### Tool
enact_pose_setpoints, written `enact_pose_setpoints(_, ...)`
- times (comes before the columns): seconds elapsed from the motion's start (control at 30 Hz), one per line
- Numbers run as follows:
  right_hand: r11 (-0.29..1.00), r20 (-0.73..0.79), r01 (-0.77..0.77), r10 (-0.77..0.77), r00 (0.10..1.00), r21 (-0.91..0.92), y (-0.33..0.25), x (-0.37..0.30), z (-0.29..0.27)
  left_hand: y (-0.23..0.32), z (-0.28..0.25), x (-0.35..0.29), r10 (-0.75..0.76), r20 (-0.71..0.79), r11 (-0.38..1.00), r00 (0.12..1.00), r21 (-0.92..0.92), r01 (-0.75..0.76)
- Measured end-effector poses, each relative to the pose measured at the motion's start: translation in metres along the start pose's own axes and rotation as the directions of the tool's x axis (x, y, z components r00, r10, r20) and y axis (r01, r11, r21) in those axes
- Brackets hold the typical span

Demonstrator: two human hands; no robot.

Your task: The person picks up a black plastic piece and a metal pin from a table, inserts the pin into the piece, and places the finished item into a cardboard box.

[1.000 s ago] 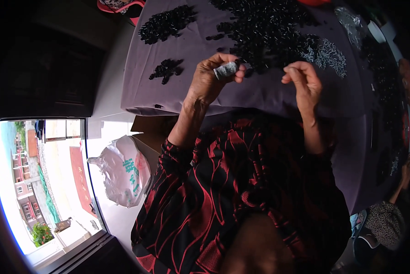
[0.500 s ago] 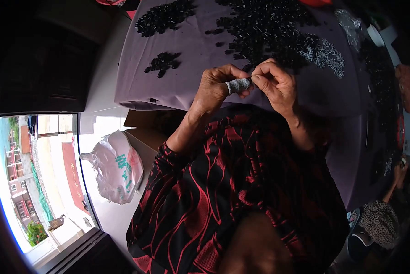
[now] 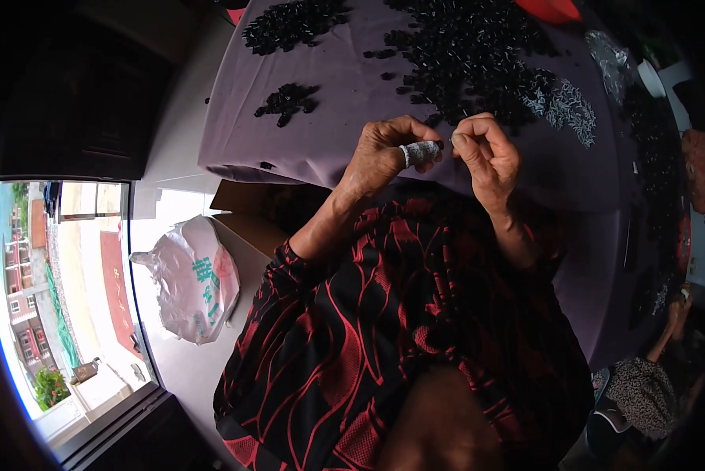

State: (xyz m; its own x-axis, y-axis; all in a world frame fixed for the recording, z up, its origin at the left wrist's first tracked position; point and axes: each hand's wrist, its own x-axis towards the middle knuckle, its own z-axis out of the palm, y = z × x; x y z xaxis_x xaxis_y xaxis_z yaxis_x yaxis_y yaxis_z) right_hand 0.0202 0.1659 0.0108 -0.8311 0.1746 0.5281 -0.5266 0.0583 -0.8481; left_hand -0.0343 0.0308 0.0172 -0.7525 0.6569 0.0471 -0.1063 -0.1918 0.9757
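Over the near edge of the purple cloth, my left hand (image 3: 380, 157) is closed in a pinch. A grey-white wrapping (image 3: 420, 152) covers one of its digits. At its fingertips a small black piece (image 3: 440, 144) shows, mostly hidden by the fingers. Just to the right, a small gap away, my right hand (image 3: 490, 161) pinches thumb against forefinger; what lies between them is too small to make out. Beyond the hands spreads a big heap of small black pieces (image 3: 470, 59), with a pile of small silvery pins (image 3: 564, 110) at its right side.
Two smaller black heaps, a far one (image 3: 294, 23) and a nearer one (image 3: 286, 104), lie on the purple cloth (image 3: 337, 86). Clear plastic (image 3: 610, 55) and a red object (image 3: 549, 9) are at the far right. A white plastic bag (image 3: 191, 279) stands left. Another person's hand (image 3: 677, 310) shows at right.
My hands have drawn slightly apart, leaving a gap between the fingertips. The whole view has shifted a little.
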Motion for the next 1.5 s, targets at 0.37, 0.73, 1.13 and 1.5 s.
enact_pose_setpoints(0.37, 0.992, 0.103, -0.037, 0.050, 0.993, -0.123, -0.003, -0.001, 0.004, -0.006, -0.001, -0.003, -0.014, 0.013, 0.999, 1.000, -0.039, 0.014)
enact_pose_setpoints(0.73, 0.971, 0.022, -0.144, 0.151, 0.988, -0.191, 0.002, 0.004, 0.012, -0.003, -0.003, -0.007, 0.030, -0.072, 1.000, 0.997, 0.004, -0.029)
enact_pose_setpoints(1.13, 0.982, 0.028, -0.130, 0.135, 0.990, -0.138, 0.003, 0.005, 0.019, -0.008, -0.005, -0.008, 0.109, -0.100, 0.994, 0.989, -0.013, -0.111)
enact_pose_setpoints(1.5, 0.990, 0.049, -0.142, 0.143, 0.989, -0.016, -0.002, 0.003, 0.010, -0.010, -0.003, -0.008, 0.188, -0.060, 0.966, 0.980, -0.171, -0.196)
